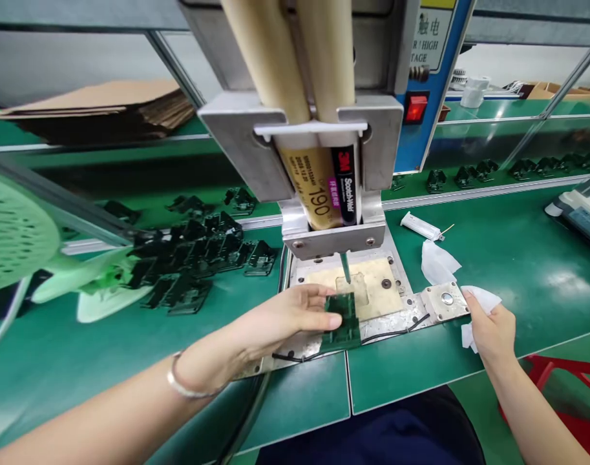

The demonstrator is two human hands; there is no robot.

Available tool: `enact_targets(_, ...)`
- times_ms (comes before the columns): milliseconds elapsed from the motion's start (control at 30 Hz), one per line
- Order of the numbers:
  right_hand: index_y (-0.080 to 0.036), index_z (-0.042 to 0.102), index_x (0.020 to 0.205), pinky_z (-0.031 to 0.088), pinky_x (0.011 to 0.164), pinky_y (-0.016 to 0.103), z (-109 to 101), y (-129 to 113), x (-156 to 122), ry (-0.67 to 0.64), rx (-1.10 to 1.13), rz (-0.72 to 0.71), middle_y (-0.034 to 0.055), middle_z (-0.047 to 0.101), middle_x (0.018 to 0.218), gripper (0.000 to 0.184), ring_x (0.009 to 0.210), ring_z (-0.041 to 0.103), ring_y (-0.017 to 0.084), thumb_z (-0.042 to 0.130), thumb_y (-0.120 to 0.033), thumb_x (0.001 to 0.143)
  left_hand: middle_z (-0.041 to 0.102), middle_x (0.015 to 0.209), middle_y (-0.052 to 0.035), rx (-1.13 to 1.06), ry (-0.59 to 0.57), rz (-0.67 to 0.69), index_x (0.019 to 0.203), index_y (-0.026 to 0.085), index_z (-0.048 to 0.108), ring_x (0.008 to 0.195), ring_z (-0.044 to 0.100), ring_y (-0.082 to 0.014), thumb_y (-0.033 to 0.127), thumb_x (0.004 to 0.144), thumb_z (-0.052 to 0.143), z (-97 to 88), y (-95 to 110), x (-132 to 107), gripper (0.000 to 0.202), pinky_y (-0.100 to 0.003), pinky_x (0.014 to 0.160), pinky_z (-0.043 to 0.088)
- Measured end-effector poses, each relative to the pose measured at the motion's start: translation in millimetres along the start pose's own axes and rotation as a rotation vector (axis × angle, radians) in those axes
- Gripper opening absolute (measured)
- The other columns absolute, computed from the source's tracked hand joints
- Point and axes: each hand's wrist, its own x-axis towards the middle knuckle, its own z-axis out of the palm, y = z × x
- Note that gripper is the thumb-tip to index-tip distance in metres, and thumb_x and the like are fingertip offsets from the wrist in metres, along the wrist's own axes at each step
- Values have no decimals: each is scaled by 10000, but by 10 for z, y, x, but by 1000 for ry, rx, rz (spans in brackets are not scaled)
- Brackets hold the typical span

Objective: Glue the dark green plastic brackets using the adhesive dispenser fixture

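Over the metal plate (386,324), just short of the nozzle (344,268), gripping a green plastic part (342,323) between thumb and fingers of the left hand (295,316). Clutching white tissue (483,298) in the closed right hand (493,332), beside the button block (447,300). Probably at the lining-up step; next, calling for a steady, level hold beneath the nozzle. Farther back on the bench (508,239), a cluster of dark parts (198,252).

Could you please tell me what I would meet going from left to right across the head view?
Light-green fan, left hand, dark-green part, red switch, round metal button, right hand, grey device.
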Motion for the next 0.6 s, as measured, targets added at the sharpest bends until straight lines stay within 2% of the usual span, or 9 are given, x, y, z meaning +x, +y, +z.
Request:
enact_targets(33,-145,837,918,582,852,497,-4,11,4,0,0,-10,153,815,944,518,956,765,381,795,-607,689,751,1107,-166,-44,-33,-21,1117,180,745,1039,743,-325,490,639,948,52,39,58,605,-460,902,632)
enact_targets(100,-147,837,926,583,849,495,-6,21,9,2,0,-18,149,816,939,513,947,768,376,794,-602,693,730,995,-111,-60,-45,27,1143,179,693,926,730,-267,443,698,910,92,89,164,561,-417,840,625)
enact_targets(200,-147,835,920,579,864,505,2,-6,5,-4,4,-3,152,815,949,514,955,766,382,801,-600,680,676,910,-48,0,5,141,1229,184,576,866,690,-232,431,701,902,102,63,282,668,-421,849,596)
enact_targets(267,-143,835,916,575,883,514,12,-37,-1,-9,19,16,156,814,959,522,967,763,387,805,-599,665,657,920,-43,113,66,227,1261,183,520,869,679,-241,470,698,887,127,14,329,731,-453,876,584)
enact_targets(367,-142,834,914,573,899,513,22,-68,-6,-5,41,30,158,813,961,536,981,759,387,809,-604,643,656,960,-85,327,128,295,1297,161,508,883,686,-279,579,764,792,164,-46,353,735,-487,874,586)
enact_targets(400,-143,834,913,574,898,508,21,-73,-7,-4,41,32,156,813,960,543,980,758,385,810,-611,638,660,1003,-110,392,137,300,1313,159,521,923,689,-300,617,778,763,157,-61,344,745,-504,891,584)
enact_targets(467,-141,831,910,580,870,496,15,-83,-8,3,18,39,153,812,942,575,957,759,380,800,-646,636,641,1224,-185,516,175,306,1379,175,535,1146,648,-379,696,733,766,100,-97,289,861,-567,1008,542)
enact_targets(533,-140,829,916,588,829,477,4,-109,-7,-5,-20,39,148,810,920,619,936,760,377,770,-696,651,511,1490,-227,597,281,311,1471,192,504,1390,484,-454,752,668,782,-14,-151,168,1018,-632,1142,428)
enact_targets(600,-149,830,917,591,815,457,-4,-159,-4,-64,-58,11,138,810,906,635,935,761,373,752,-726,663,458,1574,-215,597,437,277,1517,198,492,1450,415,-478,782,677,754,-152,-227,-11,1055,-655,1166,388)
